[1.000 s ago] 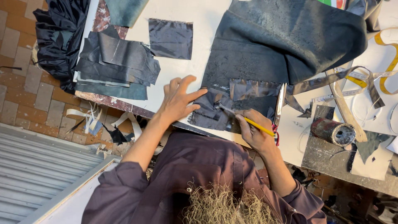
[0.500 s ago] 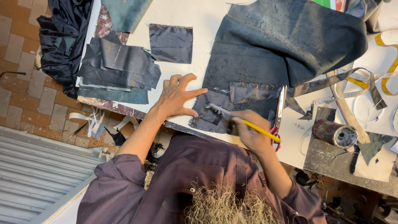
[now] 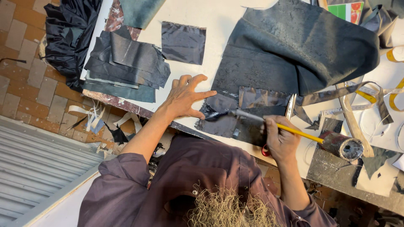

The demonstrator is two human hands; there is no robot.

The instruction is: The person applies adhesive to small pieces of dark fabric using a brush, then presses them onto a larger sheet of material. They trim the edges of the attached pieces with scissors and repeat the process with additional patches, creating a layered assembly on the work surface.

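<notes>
Scraps of shiny dark grey cloth (image 3: 124, 63) lie in a stack at the left side of the white table (image 3: 202, 12), with one small dark square of cloth (image 3: 183, 42) just beside them. Next comes the left hand (image 3: 183, 98). It is wide open, fingers spread, and presses flat on the table at the edge of a small dark shiny patch (image 3: 223, 117). It holds nothing. The patch lies near the front edge of the table, under a big dark blue-grey sheet of cloth (image 3: 294, 50). The right hand (image 3: 280, 138) is closed tight around a yellow-handled brush (image 3: 256, 119). The black brush tip touches the patch, close to the left fingers. Farther right stands a dirty round tin can (image 3: 345, 146), and a yellow tape measure (image 3: 370, 94) curls beside it.
</notes>
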